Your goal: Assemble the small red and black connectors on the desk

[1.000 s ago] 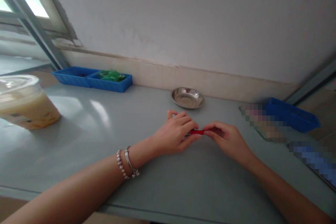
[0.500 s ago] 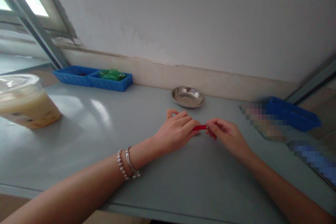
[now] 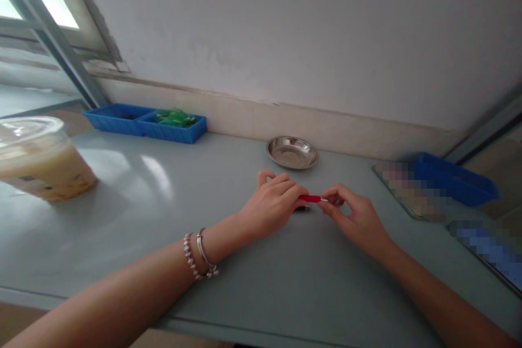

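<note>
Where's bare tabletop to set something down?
The widest bare patch is between the plastic cup, the blue divided tray and the left hand on the red object. It's crowded rightward, by the blue bin and blurred items.

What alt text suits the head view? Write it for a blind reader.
The left hand and right hand pinch a slim red rod with a silver tip between them over a pale grey-green table. A round steel dish and a blue plastic divided tray holding green pieces sit beyond.
</note>
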`<state>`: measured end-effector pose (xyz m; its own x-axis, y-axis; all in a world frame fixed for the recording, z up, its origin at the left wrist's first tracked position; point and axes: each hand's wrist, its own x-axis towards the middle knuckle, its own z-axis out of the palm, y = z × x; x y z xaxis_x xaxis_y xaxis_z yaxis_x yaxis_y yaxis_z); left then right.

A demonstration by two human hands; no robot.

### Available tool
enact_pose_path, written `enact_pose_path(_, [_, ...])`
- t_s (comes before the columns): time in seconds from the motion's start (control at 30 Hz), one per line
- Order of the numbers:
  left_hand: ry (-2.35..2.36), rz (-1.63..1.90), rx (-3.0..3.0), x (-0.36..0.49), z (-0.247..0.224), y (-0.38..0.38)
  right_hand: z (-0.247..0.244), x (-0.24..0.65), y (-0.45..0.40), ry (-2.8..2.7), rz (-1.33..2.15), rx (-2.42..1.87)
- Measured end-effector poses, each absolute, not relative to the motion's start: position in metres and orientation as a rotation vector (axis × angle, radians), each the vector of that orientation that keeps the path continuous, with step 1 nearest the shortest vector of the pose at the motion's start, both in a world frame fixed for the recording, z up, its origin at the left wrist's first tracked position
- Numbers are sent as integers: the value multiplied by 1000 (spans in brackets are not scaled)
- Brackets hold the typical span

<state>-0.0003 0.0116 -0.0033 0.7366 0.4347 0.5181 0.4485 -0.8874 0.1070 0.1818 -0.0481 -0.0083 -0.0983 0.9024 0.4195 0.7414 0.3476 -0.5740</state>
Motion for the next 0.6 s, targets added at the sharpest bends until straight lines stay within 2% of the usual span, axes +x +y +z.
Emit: enact_pose_path(0.6, [-686, -906, -2851, 0, -4, 12, -9, 184, -48, -1915, 266, -1496])
